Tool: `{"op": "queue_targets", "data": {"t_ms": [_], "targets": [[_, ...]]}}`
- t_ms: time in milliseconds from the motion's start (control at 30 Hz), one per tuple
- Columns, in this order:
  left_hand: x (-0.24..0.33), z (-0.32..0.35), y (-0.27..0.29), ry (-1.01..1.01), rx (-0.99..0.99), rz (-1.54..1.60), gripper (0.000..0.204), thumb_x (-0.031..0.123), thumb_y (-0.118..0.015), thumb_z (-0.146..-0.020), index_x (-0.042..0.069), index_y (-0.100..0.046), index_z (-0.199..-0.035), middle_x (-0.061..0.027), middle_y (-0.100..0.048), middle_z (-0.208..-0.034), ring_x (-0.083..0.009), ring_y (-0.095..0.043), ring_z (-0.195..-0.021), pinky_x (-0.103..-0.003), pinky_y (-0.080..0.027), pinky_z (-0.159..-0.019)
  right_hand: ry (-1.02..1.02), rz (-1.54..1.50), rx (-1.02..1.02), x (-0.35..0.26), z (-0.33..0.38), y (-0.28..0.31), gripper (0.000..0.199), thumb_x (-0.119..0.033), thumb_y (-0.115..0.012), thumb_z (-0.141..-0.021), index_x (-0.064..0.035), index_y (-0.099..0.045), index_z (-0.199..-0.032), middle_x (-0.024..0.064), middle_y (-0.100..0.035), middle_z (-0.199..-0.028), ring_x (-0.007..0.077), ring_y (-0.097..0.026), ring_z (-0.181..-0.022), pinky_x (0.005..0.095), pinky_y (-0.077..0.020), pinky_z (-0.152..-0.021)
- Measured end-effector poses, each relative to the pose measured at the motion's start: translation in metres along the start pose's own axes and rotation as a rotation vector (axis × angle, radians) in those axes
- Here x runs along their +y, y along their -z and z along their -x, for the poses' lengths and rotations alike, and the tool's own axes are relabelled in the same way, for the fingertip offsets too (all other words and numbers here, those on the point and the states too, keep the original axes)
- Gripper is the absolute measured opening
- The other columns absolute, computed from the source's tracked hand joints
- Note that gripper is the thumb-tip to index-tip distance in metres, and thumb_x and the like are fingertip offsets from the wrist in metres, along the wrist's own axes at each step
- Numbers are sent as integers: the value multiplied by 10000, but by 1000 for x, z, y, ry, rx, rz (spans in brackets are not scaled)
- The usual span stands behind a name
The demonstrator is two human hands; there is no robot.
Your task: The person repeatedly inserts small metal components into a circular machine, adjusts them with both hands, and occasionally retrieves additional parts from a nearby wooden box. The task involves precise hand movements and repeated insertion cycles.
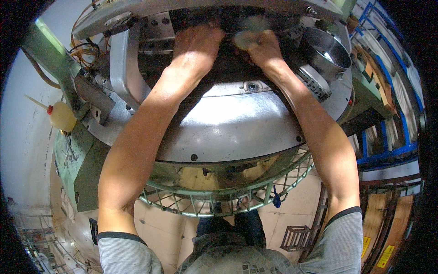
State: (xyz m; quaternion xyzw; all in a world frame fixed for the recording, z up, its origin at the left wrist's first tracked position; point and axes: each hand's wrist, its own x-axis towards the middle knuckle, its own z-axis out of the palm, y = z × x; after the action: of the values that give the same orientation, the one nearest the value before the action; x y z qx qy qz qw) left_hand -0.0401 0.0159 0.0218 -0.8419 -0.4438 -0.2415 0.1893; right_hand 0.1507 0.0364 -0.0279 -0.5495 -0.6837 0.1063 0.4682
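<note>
Steel machine top [228,123] beneath outstretched arms; left hand [198,45] flat, right hand [262,48] grip pinching a blurred round pad [246,39].

The round sheet-metal machine table [237,123] is dull silver-grey with a bright glare patch. The wire guard ring [219,201] below it is pale green, like the machine's painted body [73,160]. The small plastic oil bottle [61,116] is yellow with a red cap. The steel racks [388,150] are blue. Both sleeves [123,253] are grey, dark-edged.

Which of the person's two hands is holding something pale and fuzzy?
The right hand: its fingers grip a blurred, pale round tuft, maybe a brush or rag. The left hand lies flat on the dark machine part, holding nothing visible.
</note>
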Motion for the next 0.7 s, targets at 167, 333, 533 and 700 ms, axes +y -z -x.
{"op": "queue_targets", "data": {"t_ms": [167, 333, 533, 700], "targets": [[-1, 1, -5, 9, 18, -20, 245, 223, -540, -931, 61, -663, -1070, -209, -695, -975, -376, -686, -916, -480, -562, -779, -28, 0, -12, -8, 2, 2, 216, -142, -592, -742, -61, -748, -867, 175, -706, -753, 317, -710, -736, 403, -565, -703], [-2, 2, -6, -25, 34, -26, 249, 226, -545, -928, 62, -659, -1077, -216, -691, -976, -378, -685, -913, -476, -564, -771, -89, -4, -49, -7, 2, 2, 236, -163, -582, -736, -75, -748, -880, 175, -702, -743, 311, -709, -721, 408, -568, -713], [0, 0, -6, -20, 24, -44, 228, 180, -541, -911, 76, -673, -1066, -214, -694, -982, -374, -687, -930, -486, -567, -787, 38, 86, -11, 0, -1, 1, 253, -207, -579, -725, -84, -746, -870, 176, -694, -737, 312, -707, -714, 419, -570, -713], [1, 1, -5, -35, 14, -42, 203, 113, -542, -888, 69, -694, -1015, -210, -694, -994, -373, -691, -922, -484, -576, -774, 8, 56, -21, 1, 0, 2, 224, -175, -582, -719, -64, -741, -832, 190, -687, -716, 319, -705, -689, 412, -571, -669]]}}
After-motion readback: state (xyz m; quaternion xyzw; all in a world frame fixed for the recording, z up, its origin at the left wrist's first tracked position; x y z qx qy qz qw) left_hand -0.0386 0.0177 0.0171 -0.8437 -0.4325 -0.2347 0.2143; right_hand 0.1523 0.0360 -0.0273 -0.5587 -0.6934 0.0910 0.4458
